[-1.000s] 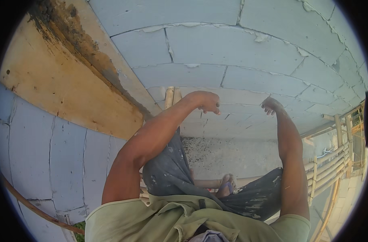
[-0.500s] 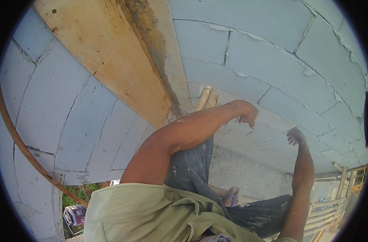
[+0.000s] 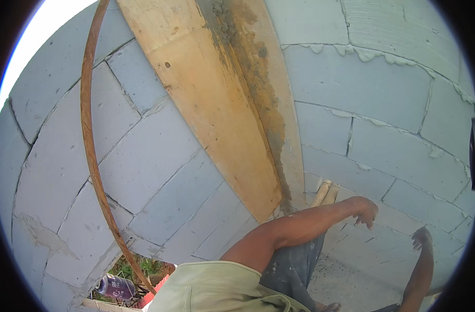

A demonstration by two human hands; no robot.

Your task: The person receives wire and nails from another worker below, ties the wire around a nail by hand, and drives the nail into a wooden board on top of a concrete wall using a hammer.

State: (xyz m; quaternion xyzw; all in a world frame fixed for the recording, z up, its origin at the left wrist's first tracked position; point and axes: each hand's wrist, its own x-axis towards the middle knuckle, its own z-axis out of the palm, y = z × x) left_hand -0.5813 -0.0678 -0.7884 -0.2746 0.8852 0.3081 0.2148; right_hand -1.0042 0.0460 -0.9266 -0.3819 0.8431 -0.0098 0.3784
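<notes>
**blockhead_77:** Grey aerated blocks everywhere, that wall (image 3: 383, 119) fills nearly the whole view. The person's left hand (image 3: 366, 210) is out in front of it with the fingers loose and spread, curling down a bit, clamped on nothing. Looks like it hangs just off the block face, though whether the fingertips actually touch I can't say.

**mortar_mike:** Yeah, and the right hand (image 3: 422, 239) is lower, near the frame's edge, also up against the blocks. It's dark and small there, so open or closed I can't tell. No tool shows in either one.

**blockhead_77:** The wooden board (image 3: 222, 104) leans at a slant across the wall, dried mortar crusted down its right edge. My guess is it's propped there so it's out of the way but reachable.

**mortar_mike:** There's a pale wooden stick end (image 3: 323, 192) poking out right under the board's lower tip, just above the left forearm. Probably leaning on the same wall for the same reason.

**blockhead_77:** And the rusty curved rod (image 3: 89, 156) runs down the left side, well apart from both hands. Down below it there's a dark bottle (image 3: 115, 287) lying by some grass.
</notes>
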